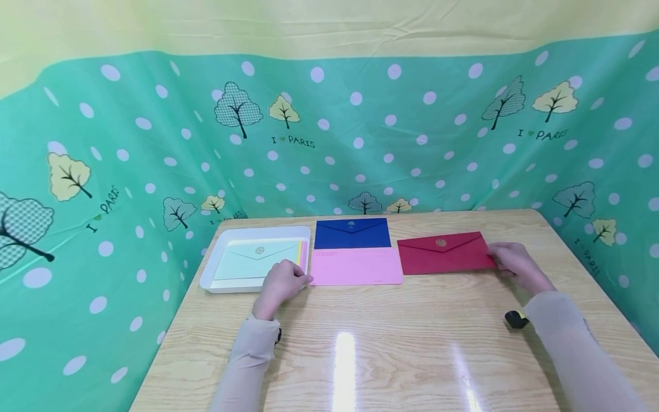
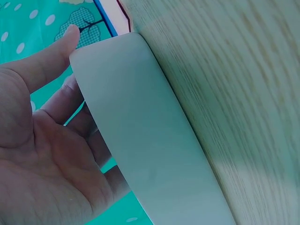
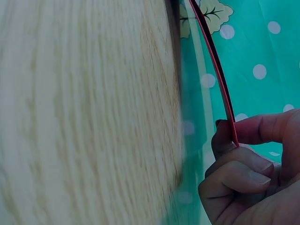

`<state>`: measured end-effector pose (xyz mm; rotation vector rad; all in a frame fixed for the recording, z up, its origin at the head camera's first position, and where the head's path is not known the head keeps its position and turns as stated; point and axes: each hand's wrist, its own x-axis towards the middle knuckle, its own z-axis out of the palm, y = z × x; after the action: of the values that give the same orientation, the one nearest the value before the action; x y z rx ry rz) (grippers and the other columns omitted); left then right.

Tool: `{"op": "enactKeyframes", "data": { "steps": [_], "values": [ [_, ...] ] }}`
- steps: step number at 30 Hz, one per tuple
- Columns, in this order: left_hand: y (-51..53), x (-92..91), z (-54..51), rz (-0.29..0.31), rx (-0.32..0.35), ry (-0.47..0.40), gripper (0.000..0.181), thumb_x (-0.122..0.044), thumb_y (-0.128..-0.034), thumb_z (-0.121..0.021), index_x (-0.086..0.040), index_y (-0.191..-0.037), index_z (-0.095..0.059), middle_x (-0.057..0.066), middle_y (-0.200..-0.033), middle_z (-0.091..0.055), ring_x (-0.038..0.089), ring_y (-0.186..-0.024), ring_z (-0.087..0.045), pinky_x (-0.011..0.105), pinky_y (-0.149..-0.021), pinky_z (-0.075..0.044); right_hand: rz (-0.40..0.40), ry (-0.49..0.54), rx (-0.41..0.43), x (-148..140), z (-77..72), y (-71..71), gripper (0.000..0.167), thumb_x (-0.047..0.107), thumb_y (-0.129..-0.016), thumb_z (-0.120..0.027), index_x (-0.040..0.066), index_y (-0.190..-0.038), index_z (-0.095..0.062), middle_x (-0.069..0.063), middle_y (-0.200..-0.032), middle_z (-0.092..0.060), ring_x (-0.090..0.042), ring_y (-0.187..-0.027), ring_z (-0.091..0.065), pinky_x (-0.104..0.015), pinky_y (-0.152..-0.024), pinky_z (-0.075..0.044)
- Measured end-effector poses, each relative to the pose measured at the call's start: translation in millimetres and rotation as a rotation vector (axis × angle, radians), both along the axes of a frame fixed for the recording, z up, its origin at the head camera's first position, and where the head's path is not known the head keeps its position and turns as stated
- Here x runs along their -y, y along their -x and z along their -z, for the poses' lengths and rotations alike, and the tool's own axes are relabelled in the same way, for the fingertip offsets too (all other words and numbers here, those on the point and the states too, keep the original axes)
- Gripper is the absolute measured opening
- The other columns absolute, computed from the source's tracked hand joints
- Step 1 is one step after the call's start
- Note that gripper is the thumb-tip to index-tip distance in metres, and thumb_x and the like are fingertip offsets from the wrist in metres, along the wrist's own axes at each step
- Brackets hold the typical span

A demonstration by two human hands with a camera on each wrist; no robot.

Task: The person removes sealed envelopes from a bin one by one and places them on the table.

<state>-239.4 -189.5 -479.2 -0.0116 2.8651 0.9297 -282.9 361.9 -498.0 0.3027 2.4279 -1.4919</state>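
Observation:
My right hand [image 1: 516, 264] pinches the right end of a red envelope [image 1: 443, 254] between thumb and fingers. The right wrist view shows that envelope [image 3: 218, 65] edge-on, lifted off the table at the held end. My left hand [image 1: 283, 281] is at the front right corner of a white tray [image 1: 216, 257]. In the left wrist view the fingers pass behind the tray's wall [image 2: 136, 117], with the thumb apart near its corner; the fingertips are partly hidden. A pale mint envelope [image 1: 257, 263] lies in the tray, on top of yellow and pink ones.
A pink envelope [image 1: 355, 269] lies right of the tray, its upper edge against a dark blue envelope [image 1: 352, 234]. All are on a light wooden table [image 1: 401, 332]. A green dotted curtain [image 1: 355, 143] rises behind the table and along both sides.

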Motion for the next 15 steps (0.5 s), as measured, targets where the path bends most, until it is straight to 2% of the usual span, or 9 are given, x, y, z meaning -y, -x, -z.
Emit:
{"op": "enactKeyframes", "data": {
  "steps": [5,8,15],
  "values": [
    [0.1,-0.2,0.1,-0.003,0.001,0.001,0.019,-0.024,-0.0935,-0.083,-0.008,-0.083,-0.081,0.0,-0.071,-0.066,0.017,-0.065,-0.055,0.03,-0.06,-0.043,0.006,-0.065,0.014,0.3,-0.8,-1.1,0.063,0.029,-0.11,-0.043,-0.015,-0.154,-0.035,0.002,-0.079,-0.044,-0.016,-0.07,-0.043,-0.03,-0.067,-0.043],
    [-0.1,-0.1,0.1,-0.007,0.009,-0.002,0.019,-0.023,-0.0936,-0.083,-0.008,-0.084,-0.081,0.0,-0.071,-0.066,0.018,-0.065,-0.055,0.03,-0.06,-0.043,0.018,-0.07,0.034,0.1,-0.3,-1.7,0.064,0.029,-0.109,-0.046,-0.016,-0.154,-0.035,0.004,-0.072,-0.043,-0.014,-0.065,-0.043,-0.029,-0.065,-0.043],
    [-0.9,1.2,-1.0,-0.001,0.004,-0.004,0.019,-0.023,-0.0933,-0.082,-0.007,-0.084,-0.081,0.0,-0.071,-0.065,0.018,-0.065,-0.054,0.031,-0.06,-0.043,0.03,-0.053,0.029,-2.8,3.2,-2.2,0.061,0.026,-0.108,-0.05,-0.019,-0.148,-0.043,0.005,-0.067,-0.045,-0.01,-0.058,-0.043,-0.027,-0.056,-0.039]
  ]
}}
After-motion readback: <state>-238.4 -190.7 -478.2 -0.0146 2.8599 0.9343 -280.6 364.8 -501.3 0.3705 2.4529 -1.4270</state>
